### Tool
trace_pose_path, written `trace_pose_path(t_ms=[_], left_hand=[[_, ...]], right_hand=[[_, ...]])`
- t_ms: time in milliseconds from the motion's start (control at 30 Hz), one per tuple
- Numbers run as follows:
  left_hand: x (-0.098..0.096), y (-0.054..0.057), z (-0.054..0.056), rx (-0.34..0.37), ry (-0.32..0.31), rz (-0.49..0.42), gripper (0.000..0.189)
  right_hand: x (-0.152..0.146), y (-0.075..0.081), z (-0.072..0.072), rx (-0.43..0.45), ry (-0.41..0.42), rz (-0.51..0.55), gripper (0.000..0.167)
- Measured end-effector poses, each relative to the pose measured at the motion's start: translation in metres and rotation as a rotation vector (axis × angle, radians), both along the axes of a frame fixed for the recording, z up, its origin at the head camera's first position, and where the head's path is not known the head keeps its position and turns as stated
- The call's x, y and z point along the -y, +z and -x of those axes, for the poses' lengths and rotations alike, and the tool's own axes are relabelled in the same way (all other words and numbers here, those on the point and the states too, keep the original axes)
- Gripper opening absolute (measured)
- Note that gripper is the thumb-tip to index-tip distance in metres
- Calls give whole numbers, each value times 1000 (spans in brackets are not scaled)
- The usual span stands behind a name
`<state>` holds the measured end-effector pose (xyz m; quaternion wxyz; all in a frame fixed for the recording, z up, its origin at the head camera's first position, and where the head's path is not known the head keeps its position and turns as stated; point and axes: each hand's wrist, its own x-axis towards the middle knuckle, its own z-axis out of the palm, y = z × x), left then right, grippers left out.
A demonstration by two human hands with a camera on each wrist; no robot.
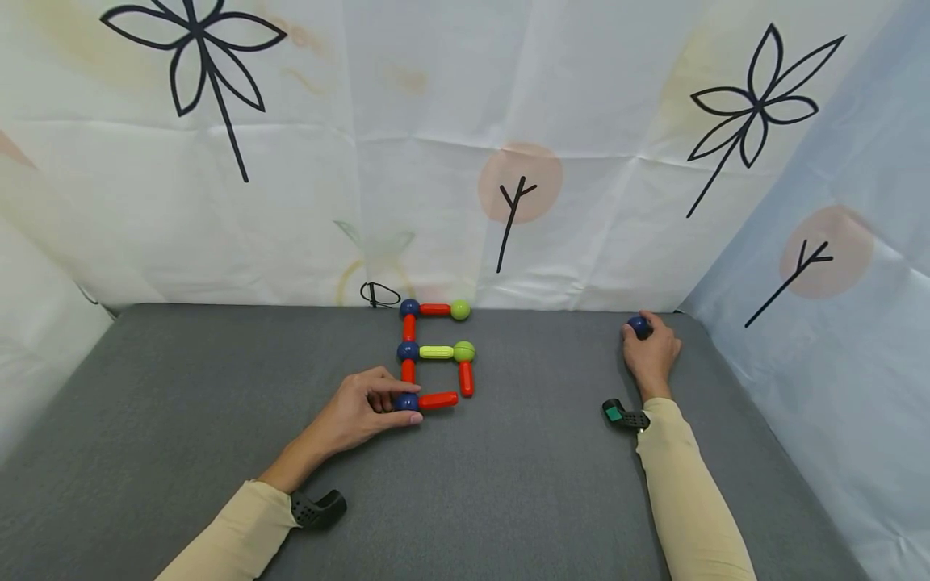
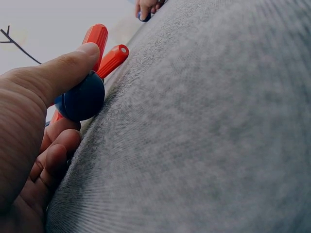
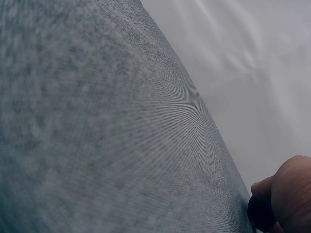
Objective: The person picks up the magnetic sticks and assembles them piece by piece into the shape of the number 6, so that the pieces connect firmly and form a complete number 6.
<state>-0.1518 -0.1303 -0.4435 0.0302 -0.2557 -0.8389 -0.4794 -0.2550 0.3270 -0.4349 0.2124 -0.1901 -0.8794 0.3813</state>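
On the grey table my left hand (image 1: 359,407) pinches a blue ball (image 1: 407,403) at the lower left corner of a flat figure of magnetic rods and balls. From that ball a red rod (image 1: 439,400) points right and another red rod (image 1: 408,371) runs up to the middle blue ball (image 1: 408,351). A yellow-green rod (image 1: 436,353) links the middle ball to a green ball (image 1: 464,351), with a red rod (image 1: 466,379) hanging below it. Far to the right, my right hand (image 1: 651,353) grips a separate blue ball (image 1: 639,326), partly covered by the fingers.
The figure's top has a blue ball (image 1: 410,307), a red rod (image 1: 435,310) and a green ball (image 1: 460,310), close to the table's back edge. Behind stands a white printed cloth (image 1: 429,186); a bluish cloth (image 1: 821,379) borders the right side.
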Motion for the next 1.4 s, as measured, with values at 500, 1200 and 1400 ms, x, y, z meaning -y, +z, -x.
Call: trace_pose_path(t_ms=[500,1200,1400], left_hand=[[-1,1,-1,13,7,17,39],[0,0,-1,22,10,12,40],[0,0,-1,22,10,16,39]], right_hand=[[7,7,-3,-49,43,26,44],[70,48,-21,-137,596,110,43],[94,44,-32,-133,735,118,41]])
